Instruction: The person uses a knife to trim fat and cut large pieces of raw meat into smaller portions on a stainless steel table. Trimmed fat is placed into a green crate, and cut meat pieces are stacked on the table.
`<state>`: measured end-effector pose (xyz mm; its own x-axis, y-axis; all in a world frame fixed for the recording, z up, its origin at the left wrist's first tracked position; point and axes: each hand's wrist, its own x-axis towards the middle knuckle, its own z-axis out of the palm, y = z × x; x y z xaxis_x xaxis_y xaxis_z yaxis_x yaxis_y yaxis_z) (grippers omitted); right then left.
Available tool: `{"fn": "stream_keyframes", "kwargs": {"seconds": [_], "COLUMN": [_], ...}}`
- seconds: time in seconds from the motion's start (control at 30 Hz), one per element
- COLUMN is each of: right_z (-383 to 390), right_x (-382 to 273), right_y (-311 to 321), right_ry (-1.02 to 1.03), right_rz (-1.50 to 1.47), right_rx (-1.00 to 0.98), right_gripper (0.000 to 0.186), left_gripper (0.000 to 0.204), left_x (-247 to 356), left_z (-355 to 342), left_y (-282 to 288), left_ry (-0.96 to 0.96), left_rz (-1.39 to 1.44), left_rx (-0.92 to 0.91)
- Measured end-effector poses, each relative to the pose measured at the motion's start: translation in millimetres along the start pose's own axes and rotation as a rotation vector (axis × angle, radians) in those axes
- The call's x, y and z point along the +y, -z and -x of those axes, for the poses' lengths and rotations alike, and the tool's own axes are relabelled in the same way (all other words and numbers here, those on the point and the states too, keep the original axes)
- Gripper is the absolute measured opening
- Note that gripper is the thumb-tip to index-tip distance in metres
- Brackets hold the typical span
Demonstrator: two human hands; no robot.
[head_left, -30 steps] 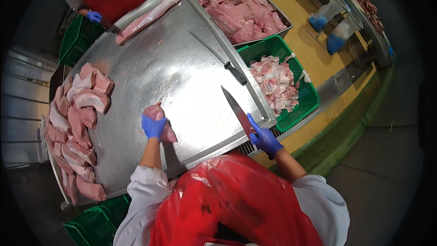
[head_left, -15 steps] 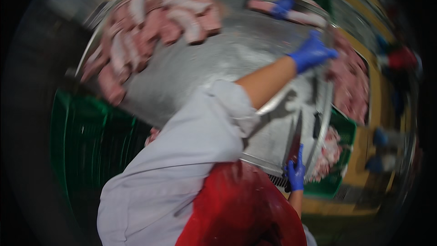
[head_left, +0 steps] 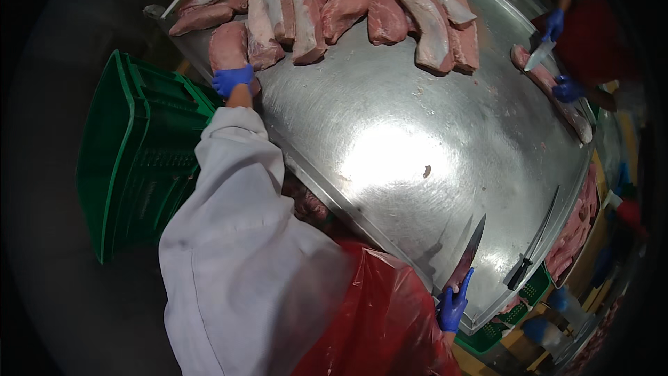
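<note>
Meat slab (head_left: 228,45) points lengthwise away from the left hand (head_left: 232,81), clamped over its near end, while the right hand (head_left: 452,307), well apart, grips a knife (head_left: 471,249).

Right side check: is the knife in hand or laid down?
In hand: the knife has its handle end in the right hand, blade projecting past the glove.

Stainless steel worktable (head_left: 313,125) is filling most of the view, raised rim (head_left: 334,202) running along the near edge. Light is bouncing off mid-table as a white glare patch (head_left: 390,153). Dark floor (head_left: 52,167) is showing at left, green plastic crate (head_left: 163,174) sitting beside the table there. Yellow floor (head_left: 511,343) is peeking in lower right. Outer edges are going too dark to read.
</note>
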<state>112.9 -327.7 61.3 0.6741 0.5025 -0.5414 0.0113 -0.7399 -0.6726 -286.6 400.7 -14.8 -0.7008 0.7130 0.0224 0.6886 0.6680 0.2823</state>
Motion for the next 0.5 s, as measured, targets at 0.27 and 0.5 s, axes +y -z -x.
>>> {"fn": "stream_keyframes", "kwargs": {"seconds": [0.27, 0.5], "right_z": [-20, -29], "right_x": [-56, -95], "right_y": [-38, -52], "right_ry": [0.072, 0.101], "right_rz": [-0.034, 0.083], "right_rx": [-0.059, -0.111], "right_gripper": [0.076, 0.077], "left_gripper": [0.085, 0.063], "left_x": [-114, -44], "left_z": [-184, -37], "left_y": [-73, -56], "left_ry": [0.283, 0.391], "left_rz": [0.753, 1.493], "left_rx": [-0.702, -0.886]}}
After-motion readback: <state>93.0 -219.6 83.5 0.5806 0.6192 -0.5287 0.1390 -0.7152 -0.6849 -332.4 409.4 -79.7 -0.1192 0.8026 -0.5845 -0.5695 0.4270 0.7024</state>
